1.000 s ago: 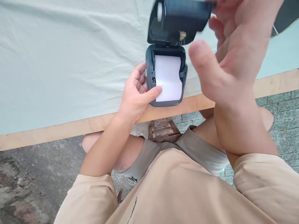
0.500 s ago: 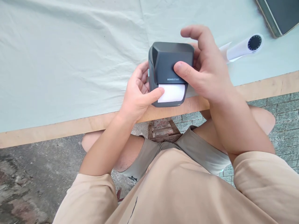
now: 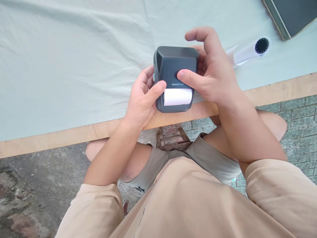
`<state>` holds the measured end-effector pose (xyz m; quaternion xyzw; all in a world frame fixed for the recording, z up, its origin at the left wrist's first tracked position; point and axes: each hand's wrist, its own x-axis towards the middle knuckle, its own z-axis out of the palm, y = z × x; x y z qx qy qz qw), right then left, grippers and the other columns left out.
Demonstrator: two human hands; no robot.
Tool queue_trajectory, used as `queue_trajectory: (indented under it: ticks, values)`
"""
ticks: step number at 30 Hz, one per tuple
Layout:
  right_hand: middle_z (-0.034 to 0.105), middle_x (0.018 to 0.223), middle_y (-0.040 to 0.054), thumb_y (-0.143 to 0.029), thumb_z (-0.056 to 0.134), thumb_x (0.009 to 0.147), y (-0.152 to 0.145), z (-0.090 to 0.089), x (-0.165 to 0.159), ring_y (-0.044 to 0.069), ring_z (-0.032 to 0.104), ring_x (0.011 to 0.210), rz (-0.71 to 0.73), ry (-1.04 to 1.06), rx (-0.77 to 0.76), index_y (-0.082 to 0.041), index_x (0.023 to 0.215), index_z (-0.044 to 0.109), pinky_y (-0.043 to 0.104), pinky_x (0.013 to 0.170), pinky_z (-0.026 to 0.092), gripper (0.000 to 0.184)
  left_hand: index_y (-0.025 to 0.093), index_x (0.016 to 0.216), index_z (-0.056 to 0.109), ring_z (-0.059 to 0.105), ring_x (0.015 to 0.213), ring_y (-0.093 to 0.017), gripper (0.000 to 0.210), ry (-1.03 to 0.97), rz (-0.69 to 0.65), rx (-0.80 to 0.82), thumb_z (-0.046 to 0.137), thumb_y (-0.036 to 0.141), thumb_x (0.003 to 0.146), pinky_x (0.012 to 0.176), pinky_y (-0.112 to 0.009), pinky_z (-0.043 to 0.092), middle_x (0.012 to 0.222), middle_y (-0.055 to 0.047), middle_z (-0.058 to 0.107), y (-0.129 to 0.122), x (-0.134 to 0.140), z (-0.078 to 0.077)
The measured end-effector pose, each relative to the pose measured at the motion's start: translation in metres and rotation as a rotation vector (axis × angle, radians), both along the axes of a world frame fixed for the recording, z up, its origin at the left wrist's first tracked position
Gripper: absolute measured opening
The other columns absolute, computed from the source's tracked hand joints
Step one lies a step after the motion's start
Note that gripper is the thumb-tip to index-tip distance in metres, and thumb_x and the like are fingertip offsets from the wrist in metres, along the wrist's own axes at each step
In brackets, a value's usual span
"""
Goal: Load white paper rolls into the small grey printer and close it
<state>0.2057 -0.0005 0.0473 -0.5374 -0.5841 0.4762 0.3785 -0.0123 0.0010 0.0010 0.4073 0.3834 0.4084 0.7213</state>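
Printer (image 3: 170, 62), lid down, lies between both hands at the table's (image 3: 109, 128) near edge, long axis pointing away from the body: the left hand (image 3: 141, 100) clasps its left side, thumb by the paper strip (image 3: 177, 97); the right hand (image 3: 214, 74), equally near, grips the right side — thumb on lid, index lifted, other fingertips hidden — and partly covers a paper roll (image 3: 246, 57); the dark device (image 3: 296, 16) beyond is cut off
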Motion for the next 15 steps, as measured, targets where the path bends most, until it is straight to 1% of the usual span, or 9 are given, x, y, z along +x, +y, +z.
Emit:
queue_trajectory:
  ticks: [2, 3, 5, 6, 8, 11, 13, 15]
  values:
    - [0.071, 0.114, 0.0018, -0.067, 0.088, 0.085, 0.0, -0.002, 0.001, 0.018, 0.072, 0.099, -0.001, -0.025, 0.012, -0.03, 0.141, 0.047, 0.035, 0.091, 0.064, 0.078, 0.029, 0.128, 0.072, 0.067, 0.157, -0.037, 0.053, -0.039, 0.019, -0.023, 0.093, 0.054, 0.086, 0.122, -0.049, 0.068, 0.149, -0.007, 0.077, 0.0, 0.001, 0.004]
    - [0.072, 0.116, 0.0022, -0.07, 0.087, 0.086, 0.0, -0.003, 0.001, 0.018, 0.072, 0.099, -0.004, -0.043, 0.023, -0.03, 0.141, 0.048, 0.034, 0.091, 0.064, 0.078, 0.027, 0.126, 0.073, 0.069, 0.155, -0.035, 0.045, -0.059, 0.033, -0.043, 0.089, 0.05, 0.091, 0.123, -0.047, 0.068, 0.142, -0.006, 0.08, 0.0, 0.002, 0.007]
    - [0.073, 0.121, 0.0031, -0.07, 0.082, 0.09, 0.0, -0.005, 0.003, 0.018, 0.073, 0.102, 0.004, -0.098, 0.042, -0.028, 0.14, 0.051, 0.033, 0.092, 0.064, 0.072, 0.024, 0.122, 0.075, 0.074, 0.147, -0.03, 0.027, -0.083, 0.068, -0.095, 0.077, 0.042, 0.102, 0.122, -0.043, 0.068, 0.119, -0.005, 0.085, 0.0, 0.004, 0.012]
    - [0.073, 0.124, 0.0035, -0.069, 0.078, 0.094, -0.001, -0.005, 0.004, 0.018, 0.072, 0.105, 0.019, -0.13, 0.05, -0.027, 0.141, 0.053, 0.033, 0.093, 0.063, 0.067, 0.023, 0.121, 0.076, 0.079, 0.141, -0.026, 0.021, -0.085, 0.089, -0.123, 0.072, 0.037, 0.106, 0.118, -0.039, 0.07, 0.108, -0.004, 0.085, 0.0, 0.005, 0.015]
    - [0.072, 0.128, 0.0043, -0.065, 0.07, 0.1, -0.002, -0.005, 0.007, 0.018, 0.071, 0.108, 0.066, -0.178, 0.072, -0.026, 0.144, 0.054, 0.033, 0.094, 0.063, 0.061, 0.023, 0.117, 0.077, 0.086, 0.122, -0.02, 0.014, -0.076, 0.134, -0.169, 0.067, 0.031, 0.109, 0.104, -0.032, 0.074, 0.092, 0.001, 0.082, 0.0, 0.006, 0.018]
    - [0.07, 0.14, 0.0062, -0.063, 0.062, 0.105, -0.004, -0.003, 0.013, 0.018, 0.07, 0.118, 0.15, -0.16, 0.113, -0.027, 0.156, 0.05, 0.034, 0.103, 0.063, 0.064, 0.025, 0.114, 0.076, 0.088, 0.098, -0.016, 0.009, -0.064, 0.16, -0.194, 0.069, 0.027, 0.109, 0.078, -0.024, 0.072, 0.086, 0.005, 0.078, 0.0, 0.006, 0.018]
    - [0.064, 0.156, 0.0071, -0.061, 0.066, 0.104, -0.004, 0.0, 0.019, 0.02, 0.068, 0.133, 0.218, -0.137, 0.126, -0.029, 0.163, 0.046, 0.035, 0.115, 0.062, 0.07, 0.026, 0.114, 0.075, 0.087, 0.089, -0.015, 0.008, -0.061, 0.153, -0.176, 0.07, 0.03, 0.108, 0.067, -0.023, 0.068, 0.084, 0.005, 0.076, -0.001, 0.005, 0.018]
    - [0.054, 0.17, 0.0061, -0.056, 0.075, 0.099, -0.004, 0.005, 0.026, 0.022, 0.061, 0.151, 0.299, -0.157, 0.11, -0.031, 0.17, 0.041, 0.035, 0.128, 0.057, 0.082, 0.027, 0.114, 0.074, 0.084, 0.076, -0.014, 0.009, -0.067, 0.153, -0.15, 0.073, 0.033, 0.107, 0.057, -0.021, 0.062, 0.082, 0.005, 0.075, -0.002, 0.005, 0.017]
